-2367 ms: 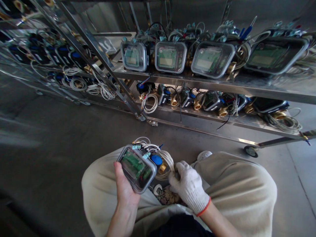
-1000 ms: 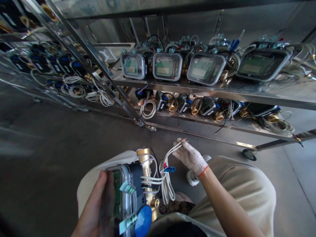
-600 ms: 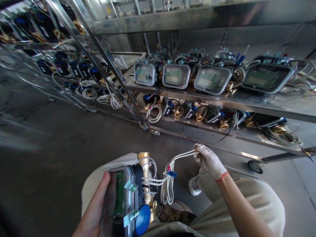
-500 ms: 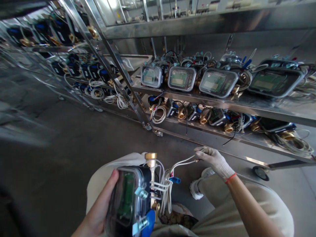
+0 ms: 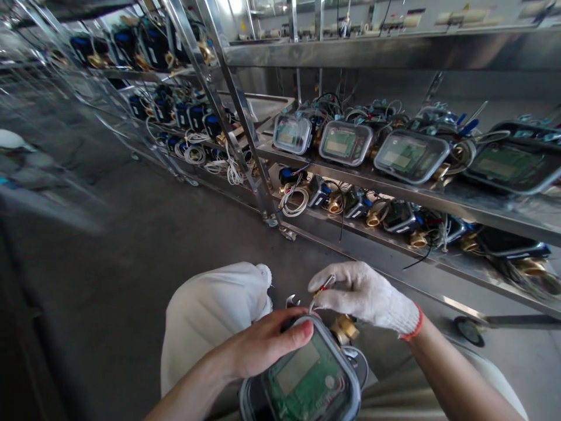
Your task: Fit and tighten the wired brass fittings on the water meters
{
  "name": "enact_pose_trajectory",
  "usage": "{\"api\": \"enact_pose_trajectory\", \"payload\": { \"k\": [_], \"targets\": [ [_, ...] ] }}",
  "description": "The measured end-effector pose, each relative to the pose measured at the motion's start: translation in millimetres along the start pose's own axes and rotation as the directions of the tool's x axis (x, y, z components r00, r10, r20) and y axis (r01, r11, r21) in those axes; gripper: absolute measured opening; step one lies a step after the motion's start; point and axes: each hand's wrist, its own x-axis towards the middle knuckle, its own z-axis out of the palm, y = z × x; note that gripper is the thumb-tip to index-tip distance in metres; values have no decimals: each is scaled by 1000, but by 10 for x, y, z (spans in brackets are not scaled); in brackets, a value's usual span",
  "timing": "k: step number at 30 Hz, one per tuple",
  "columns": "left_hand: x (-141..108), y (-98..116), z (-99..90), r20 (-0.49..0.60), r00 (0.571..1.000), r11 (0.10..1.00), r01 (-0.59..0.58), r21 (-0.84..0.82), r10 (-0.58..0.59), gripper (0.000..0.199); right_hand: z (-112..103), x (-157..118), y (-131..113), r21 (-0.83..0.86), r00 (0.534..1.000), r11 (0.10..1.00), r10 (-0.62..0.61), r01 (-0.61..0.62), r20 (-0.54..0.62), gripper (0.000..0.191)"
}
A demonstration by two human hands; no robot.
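Note:
My bare left hand (image 5: 263,345) is closed around the top edge of a meter (image 5: 313,380) with a clear cover, its thumb on the front. The meter's display and green circuit board face up at me. A brass pipe fitting (image 5: 345,328) sticks out behind it on the right. Just above the meter, my right hand (image 5: 366,295), in a white knitted glove with a red cuff, pinches a cable end (image 5: 325,285) with a metal tip and a bit of red. The cable runs down behind the meter, where the rest is hidden.
Ahead stands a steel rack (image 5: 394,202) with wheels. Its upper shelf holds several clear-covered meters (image 5: 346,143), and more with brass fittings and coiled cables (image 5: 294,202) lie below. An open-end wrench (image 5: 293,300) shows beyond my left hand. Another rack (image 5: 166,126) stands left.
The meter has turned so its front faces up, and moved right with my left hand. My right hand has come in from the right to just above it. The bundled cables are now hidden.

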Motion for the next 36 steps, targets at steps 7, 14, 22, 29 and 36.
{"api": "enact_pose_trajectory", "payload": {
  "k": [7,14,22,29,36],
  "targets": [
    [-30,-74,-66,-23,998,998,-66,-17,66,58,-166,-69,29,-370,1000,929,-29,24,-9,21],
    [-64,-26,-88,-11,997,996,-72,-47,71,51,-112,-92,-47,-820,986,566,-165,88,-8,18],
    [-76,-47,-69,11,997,997,-72,-18,73,54,-63,-122,-28,-897,975,434,-222,87,-12,18],
    [-89,-35,-65,25,996,994,-81,-68,83,50,-73,-161,-33,-880,977,472,-208,58,-47,19],
    [-122,-28,-89,21,998,992,-60,-113,63,51,-86,-162,62,-868,948,416,-271,271,166,30]
  ]
}}
